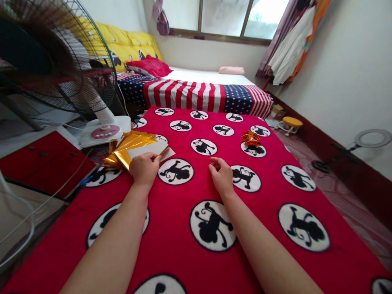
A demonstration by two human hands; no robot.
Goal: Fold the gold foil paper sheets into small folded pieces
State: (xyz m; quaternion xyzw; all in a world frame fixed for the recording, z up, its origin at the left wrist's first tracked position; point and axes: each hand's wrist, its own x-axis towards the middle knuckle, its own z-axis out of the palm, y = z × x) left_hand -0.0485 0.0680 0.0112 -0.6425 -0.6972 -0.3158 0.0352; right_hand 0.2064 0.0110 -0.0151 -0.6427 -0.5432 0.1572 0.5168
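My left hand point(143, 168) is closed on a sheet of foil paper point(147, 148), its pale side facing up. A narrow brownish folded edge point(164, 151) shows just past the fingertips. Beneath and behind that hand, more gold foil paper point(134, 143) lies fanned out in a pile. My right hand point(221, 173) hovers over or rests on the red cloth point(180, 196), its fingers loosely curled and a small gap between thumb and forefinger. Nothing shows in it. Farther off to the right sits a crumpled or folded orange-gold foil piece point(251, 139).
A floor fan point(104, 122) stands close on the left, beside a red-topped panel point(45, 161). Beyond the cloth is a bed with a striped and starred cover point(190, 94). On the right floor are a yellow stool point(292, 121) and a ring light point(373, 138).
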